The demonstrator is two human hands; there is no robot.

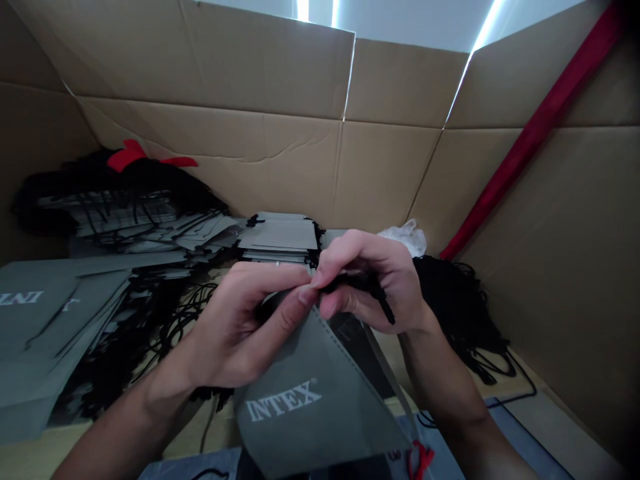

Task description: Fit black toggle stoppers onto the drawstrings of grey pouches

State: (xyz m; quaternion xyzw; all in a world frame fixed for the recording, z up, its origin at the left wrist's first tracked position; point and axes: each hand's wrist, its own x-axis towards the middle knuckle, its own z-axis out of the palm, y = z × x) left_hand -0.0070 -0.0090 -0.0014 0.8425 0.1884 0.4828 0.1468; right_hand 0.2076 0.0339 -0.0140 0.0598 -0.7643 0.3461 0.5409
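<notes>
A grey fabric pouch [320, 427] printed with INTEX hangs below my two hands, its stitched edge slanting down to the right. My left hand [240, 327] is closed, pinching the pouch's top corner between thumb and index finger. Close against it, my right hand [385, 273] is also closed, with a black cord [384, 303] held between its fingers and thumb at the same corner. The fingertips of both hands meet there. How the cord sits in the pouch's edge is hidden by my fingers.
Left, grey pouches [30, 347] lie stacked with black cords. Another neat pouch stack [280, 233] stands behind my hands. Black cords [457, 307] are heaped on the right by a clear plastic bag [410, 237]. Cardboard walls [280, 147] surround the table; a red strip [525, 133] slants across the right one.
</notes>
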